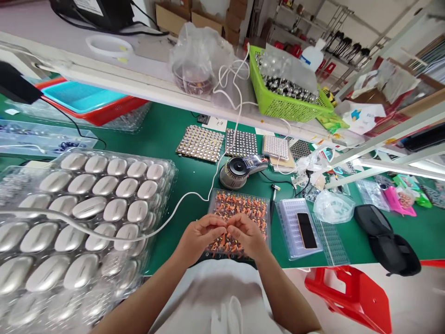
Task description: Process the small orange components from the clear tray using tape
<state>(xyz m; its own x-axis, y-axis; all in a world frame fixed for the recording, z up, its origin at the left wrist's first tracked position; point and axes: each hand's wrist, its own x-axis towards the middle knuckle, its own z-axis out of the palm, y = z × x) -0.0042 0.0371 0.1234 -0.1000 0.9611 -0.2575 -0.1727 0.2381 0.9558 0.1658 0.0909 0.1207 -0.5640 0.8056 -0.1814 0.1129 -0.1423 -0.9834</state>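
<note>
As left hand (pixel 198 236) and right hand (pixel 249 235) meet over orange parts (pixel 243 202), grip unclear, we judge fingerwork underway, needing steadiness next.

2 bare forearms (pixel 153 290) angle inward, left hand (pixel 202 235) and right hand (pixel 249 235) curled, fingertips (pixel 219 222) close together.

orange-parts tray (pixel 269 219): glossy plastic | stool (pixel 366 297): smooth plastic | garment (pixel 222 283): matt cloth
</note>
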